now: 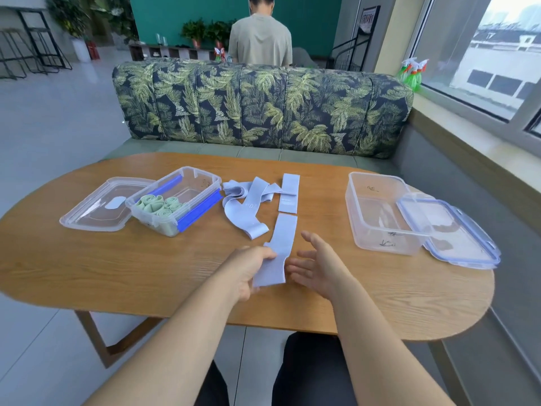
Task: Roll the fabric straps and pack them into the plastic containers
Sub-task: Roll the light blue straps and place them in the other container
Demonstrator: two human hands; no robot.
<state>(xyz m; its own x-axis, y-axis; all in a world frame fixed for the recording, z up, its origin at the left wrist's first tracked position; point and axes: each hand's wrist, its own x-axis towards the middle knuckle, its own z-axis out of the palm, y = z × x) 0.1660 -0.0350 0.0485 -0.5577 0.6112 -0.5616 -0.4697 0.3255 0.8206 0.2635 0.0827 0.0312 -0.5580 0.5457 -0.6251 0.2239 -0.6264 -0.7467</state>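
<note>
My left hand (248, 268) grips the near end of a flat lavender fabric strap (279, 247) that stretches away across the wooden table (146, 273). Just right of that strap, my right hand (317, 266) hovers with its fingers spread, holding nothing. A loose pile of lavender straps (248, 203) and another flat strap (289, 193) lie behind. At the left, a clear plastic container (175, 199) with blue clips holds several rolled green straps (159, 205). On the right stands an empty clear container (380, 212).
A clear lid (99, 206) lies left of the filled container. Another lid with blue clips (448, 230) leans against the right container. A leaf-print sofa (263, 104) backs the table, a person stands behind it, and spray bottles (412, 73) sit on the window sill.
</note>
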